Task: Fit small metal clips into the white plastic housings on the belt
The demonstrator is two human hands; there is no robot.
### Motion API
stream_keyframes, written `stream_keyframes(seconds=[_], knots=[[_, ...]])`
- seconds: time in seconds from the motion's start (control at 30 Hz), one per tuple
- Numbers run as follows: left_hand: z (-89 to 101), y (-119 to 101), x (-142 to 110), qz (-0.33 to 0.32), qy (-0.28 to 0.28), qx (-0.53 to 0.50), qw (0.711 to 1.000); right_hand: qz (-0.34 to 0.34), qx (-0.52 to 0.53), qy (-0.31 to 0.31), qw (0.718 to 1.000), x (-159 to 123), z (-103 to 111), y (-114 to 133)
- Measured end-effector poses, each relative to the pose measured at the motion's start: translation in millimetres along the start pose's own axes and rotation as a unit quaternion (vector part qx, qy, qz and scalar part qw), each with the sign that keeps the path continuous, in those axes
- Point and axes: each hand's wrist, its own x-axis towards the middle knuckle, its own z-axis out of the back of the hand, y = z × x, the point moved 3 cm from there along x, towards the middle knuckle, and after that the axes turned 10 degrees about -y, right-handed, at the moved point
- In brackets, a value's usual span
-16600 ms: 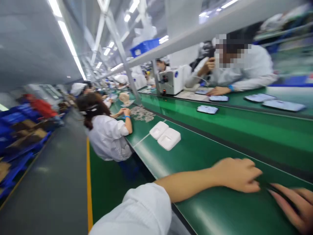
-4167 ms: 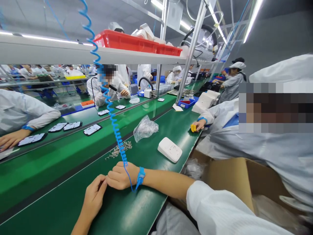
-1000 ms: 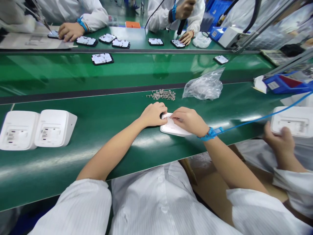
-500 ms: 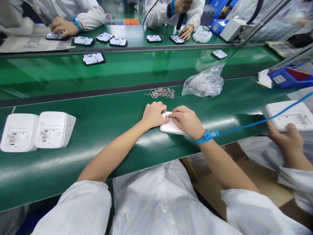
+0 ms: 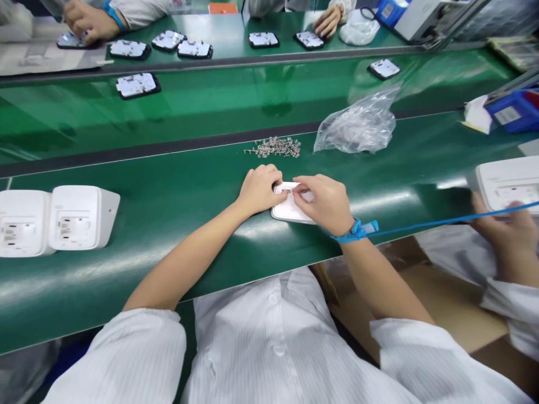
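Observation:
A white plastic housing point(image 5: 290, 212) with rounded corners lies on the green bench in front of me. My left hand point(image 5: 261, 189) is curled round its left end, the thumb lying on the upper face. Over the right part of the housing, my right hand point(image 5: 326, 202) has thumb and forefinger pinched close together at a recess near the left thumb. Whatever is between those fingertips is too small to make out. A blue wrist strap point(image 5: 357, 230) is on my right wrist. Just beyond the hands lies a pile of small metal pieces point(image 5: 278, 147).
Two white housings point(image 5: 80, 216) stand at the left. A clear plastic bag point(image 5: 357, 126) lies beyond my right hand. At right, a co-worker's hand point(image 5: 505, 235) holds another white housing point(image 5: 511, 179). Black-edged circuit boards point(image 5: 137, 85) lie across the line, near other people's hands. A blue cord point(image 5: 442, 221) runs rightward.
My view has tipped slightly downward. The right hand's fingers have shifted a little on the housing, while the left hand keeps its hold. Opposite, the co-worker's dark tool has left the view.

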Motion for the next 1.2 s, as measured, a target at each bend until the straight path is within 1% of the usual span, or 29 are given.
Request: stream_keyframes(seconds=[0.17,0.27,0.4,0.47,0.53,0.57,0.63,0.67,0.7,0.73,0.77,0.8,0.83,0.87,0.9,0.93,1.0,1.1,1.13,1.2], knots=[[3.6,0,2,0.038,0.019,-0.040,0.998,-0.005,-0.017,0.015,1.000,1,-2,-1],[4.8,-1,4,0.058,0.016,-0.054,0.997,-0.004,-0.019,0.021,1.000,3,-3,-1],[3.9,-3,4,0.056,0.007,-0.041,0.998,0.017,-0.033,0.048,0.998,4,-6,0],[3.3,-3,3,0.050,0.002,-0.033,0.998,0.028,-0.031,0.051,0.998,4,-5,2],[3.0,-3,2,0.046,-0.003,-0.027,0.999,0.016,-0.007,0.017,1.000,4,-2,4],[3.0,-3,2,0.042,-0.003,-0.025,0.999,0.001,0.009,-0.019,1.000,3,1,4],[3.2,-3,1,0.029,-0.002,-0.021,0.999,-0.037,0.045,-0.118,0.991,0,6,1],[3.6,-4,0,0.021,0.000,-0.017,1.000,-0.063,0.067,-0.181,0.979,-3,8,-3],[4.0,-4,-1,0.015,0.001,-0.013,1.000,-0.096,0.095,-0.249,0.959,-6,10,-8],[4.4,-4,-1,0.015,0.002,-0.010,1.000,-0.140,0.130,-0.317,0.929,-11,9,-16],[4.8,-4,-2,0.020,0.003,-0.008,1.000,-0.196,0.174,-0.370,0.891,-16,7,-25],[5.0,-3,-2,0.028,0.004,-0.007,1.000,-0.262,0.222,-0.403,0.849,-22,2,-35],[4.9,-2,-1,0.038,0.005,-0.010,0.999,-0.330,0.264,-0.413,0.807,-27,-5,-44],[4.6,-1,0,0.045,0.006,-0.014,0.999,-0.389,0.297,-0.406,0.772,-32,-12,-50],[3.8,0,1,0.049,0.008,-0.019,0.999,-0.436,0.319,-0.388,0.746,-35,-19,-55],[2.8,0,3,0.049,0.010,-0.025,0.998,-0.472,0.329,-0.372,0.729,-38,-24,-58],[1.1,-1,6,0.043,0.010,-0.031,0.999,-0.508,0.327,-0.361,0.710,-39,-29,-60],[6.1,-5,0,0.046,0.002,-0.011,0.999,-0.528,0.338,-0.367,0.687,-35,-24,-59],[11.4,-6,-7,0.052,-0.001,0.003,0.999,-0.532,0.347,-0.373,0.676,-34,-20,-59],[28.6,-3,-32,0.074,-0.002,0.033,0.997,-0.536,0.374,-0.388,0.650,-34,-10,-57]])
